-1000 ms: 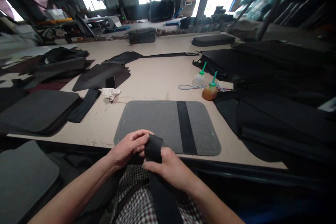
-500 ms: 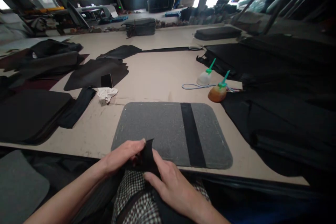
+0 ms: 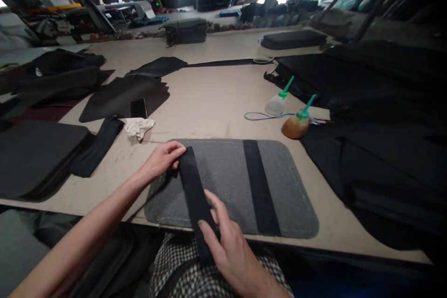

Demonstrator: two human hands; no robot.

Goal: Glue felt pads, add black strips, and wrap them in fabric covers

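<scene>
A grey rounded panel (image 3: pixel 228 186) lies flat at the table's front edge. One black strip (image 3: pixel 260 186) crosses its right part from back to front. Over the panel's left part I hold a second black strip (image 3: pixel 193 181). My left hand (image 3: pixel 164 158) pinches its far end near the panel's back edge. Lower down, my right hand (image 3: pixel 226 233) grips the same strip between thumb and fingers, close to the front edge. The strip's near end hangs past the table edge over my checked clothing. Whether its far end touches the panel I cannot tell.
Two squeeze bottles with green nozzles, one pale (image 3: pixel 277 103) and one brown (image 3: pixel 296 125), stand behind the panel's right side beside a blue cord (image 3: pixel 263 115). Black sheets (image 3: pixel 377 163) cover the right. Left are a crumpled white cloth (image 3: pixel 138 126), a phone (image 3: pixel 138 108) and stacked dark panels (image 3: pixel 38 153).
My left hand has moved forward over the panel with the strip's far end, stretching out the strip that was bunched between my hands. My right hand stays near the front edge.
</scene>
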